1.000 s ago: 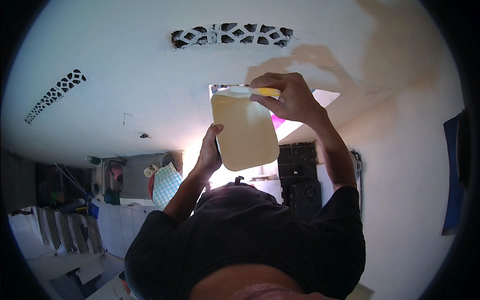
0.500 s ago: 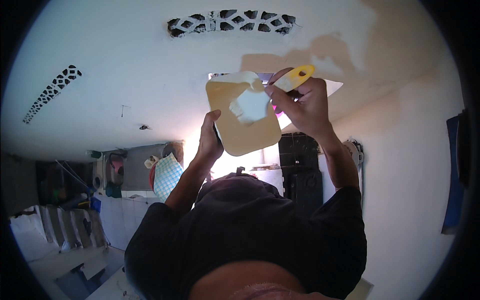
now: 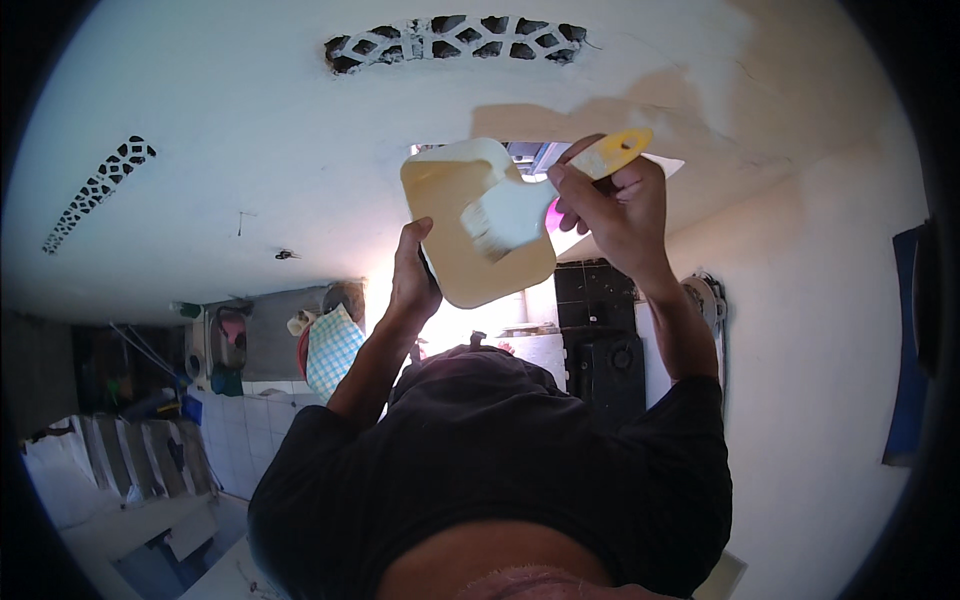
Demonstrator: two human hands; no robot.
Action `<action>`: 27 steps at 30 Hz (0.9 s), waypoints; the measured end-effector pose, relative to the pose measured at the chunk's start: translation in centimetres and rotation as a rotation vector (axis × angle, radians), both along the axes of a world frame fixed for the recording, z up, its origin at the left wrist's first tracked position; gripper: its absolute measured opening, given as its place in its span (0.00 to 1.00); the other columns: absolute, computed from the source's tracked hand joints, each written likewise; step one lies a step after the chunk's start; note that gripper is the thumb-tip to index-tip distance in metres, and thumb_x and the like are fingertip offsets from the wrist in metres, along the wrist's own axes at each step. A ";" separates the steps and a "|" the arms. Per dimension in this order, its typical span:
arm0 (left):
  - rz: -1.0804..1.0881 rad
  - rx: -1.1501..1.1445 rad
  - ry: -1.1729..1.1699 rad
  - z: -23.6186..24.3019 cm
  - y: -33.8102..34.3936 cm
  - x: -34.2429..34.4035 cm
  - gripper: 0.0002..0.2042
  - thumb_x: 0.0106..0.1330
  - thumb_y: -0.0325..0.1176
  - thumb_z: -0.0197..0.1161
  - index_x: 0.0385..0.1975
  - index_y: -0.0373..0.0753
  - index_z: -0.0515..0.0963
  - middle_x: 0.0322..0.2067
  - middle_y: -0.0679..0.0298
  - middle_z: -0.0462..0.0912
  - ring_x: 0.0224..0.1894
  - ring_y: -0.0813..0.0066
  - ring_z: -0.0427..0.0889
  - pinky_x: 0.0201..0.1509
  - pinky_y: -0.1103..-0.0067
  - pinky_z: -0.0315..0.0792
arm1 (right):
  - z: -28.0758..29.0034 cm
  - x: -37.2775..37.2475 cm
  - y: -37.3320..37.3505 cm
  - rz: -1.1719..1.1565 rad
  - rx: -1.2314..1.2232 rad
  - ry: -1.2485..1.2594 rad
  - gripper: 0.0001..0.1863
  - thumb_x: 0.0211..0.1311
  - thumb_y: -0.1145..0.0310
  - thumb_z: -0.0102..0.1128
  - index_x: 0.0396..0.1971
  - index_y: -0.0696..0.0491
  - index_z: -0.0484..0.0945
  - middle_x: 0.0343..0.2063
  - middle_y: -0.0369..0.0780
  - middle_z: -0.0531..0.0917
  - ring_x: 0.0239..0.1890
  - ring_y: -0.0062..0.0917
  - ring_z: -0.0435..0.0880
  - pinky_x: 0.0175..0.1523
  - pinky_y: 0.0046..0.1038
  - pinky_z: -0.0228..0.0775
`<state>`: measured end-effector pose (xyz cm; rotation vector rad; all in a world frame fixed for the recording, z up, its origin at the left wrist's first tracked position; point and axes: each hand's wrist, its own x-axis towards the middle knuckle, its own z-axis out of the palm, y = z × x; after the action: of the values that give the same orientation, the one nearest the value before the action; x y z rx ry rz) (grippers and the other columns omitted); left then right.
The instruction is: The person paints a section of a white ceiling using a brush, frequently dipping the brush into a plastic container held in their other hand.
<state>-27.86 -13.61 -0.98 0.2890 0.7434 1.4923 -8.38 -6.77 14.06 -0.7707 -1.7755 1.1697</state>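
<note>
A pale yellow, rounded rectangular plastic tub (image 3: 480, 275) is held up in front of me by my left hand (image 3: 412, 270), with the thumb over its left edge. My right hand (image 3: 625, 205) is closed around a paintbrush (image 3: 620, 150) by its yellow handle, which has a hole at the end. The wide, white-coated head of the brush lies over the tub, its bristles pointing down and left. Whether the bristles touch the tub's inside, I cannot tell. The fingers of my left hand behind the tub are hidden.
A pale wall (image 3: 280, 120) with a patterned vent block (image 3: 455, 40) rises ahead. Bright light comes from behind the tub. A blue checked cloth (image 3: 335, 350) hangs at the left, a black appliance (image 3: 612, 375) stands at the right, and a dark blue item (image 3: 900, 350) hangs far right.
The tub and my left hand have shifted slightly left. The brush handle and my right hand have moved a little to the right, with the brush head still over the tub.
</note>
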 end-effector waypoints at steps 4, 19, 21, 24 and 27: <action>-0.055 0.083 0.070 -0.2 -0.1 -0.3 0.25 0.69 0.46 0.43 0.56 0.31 0.68 0.48 0.54 0.77 0.51 0.64 0.77 0.56 0.70 0.71 | -0.3 -0.7 1.7 -0.158 0.462 -0.227 0.08 0.58 0.69 0.65 0.28 0.58 0.78 0.13 0.36 0.79 0.14 0.20 0.78 0.20 0.23 0.66; -0.049 0.065 0.077 0.5 -0.4 0.1 0.27 0.67 0.48 0.45 0.57 0.31 0.67 0.49 0.52 0.77 0.52 0.63 0.77 0.57 0.69 0.70 | 1.3 -1.8 -1.4 -0.096 0.609 -0.361 0.08 0.57 0.69 0.65 0.30 0.57 0.78 0.13 0.41 0.79 0.15 0.31 0.81 0.23 0.27 0.73; -0.032 0.054 0.064 1.0 -0.4 0.5 0.28 0.67 0.48 0.46 0.58 0.31 0.66 0.50 0.51 0.76 0.53 0.62 0.77 0.57 0.69 0.70 | 0.0 -1.9 -2.1 -0.031 0.551 -0.325 0.07 0.57 0.70 0.66 0.28 0.58 0.79 0.15 0.41 0.80 0.16 0.26 0.83 0.23 0.24 0.73; -0.034 0.063 0.061 1.2 -0.3 0.4 0.28 0.66 0.48 0.46 0.59 0.31 0.65 0.51 0.51 0.75 0.54 0.61 0.76 0.59 0.67 0.69 | -1.1 -2.2 -2.9 0.137 0.306 -0.143 0.08 0.59 0.72 0.65 0.31 0.62 0.80 0.20 0.40 0.84 0.22 0.16 0.83 0.25 0.21 0.73; -0.046 0.075 0.069 1.1 0.2 0.4 0.29 0.66 0.48 0.46 0.59 0.31 0.65 0.52 0.51 0.74 0.55 0.60 0.75 0.59 0.66 0.69 | -1.5 -2.1 -2.9 0.142 0.159 -0.069 0.07 0.60 0.72 0.64 0.31 0.62 0.80 0.20 0.38 0.84 0.22 0.14 0.82 0.25 0.19 0.73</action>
<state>-27.48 -13.38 0.13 0.4135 0.7319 1.4740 -10.47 -9.67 12.53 -0.6059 -1.9813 1.0890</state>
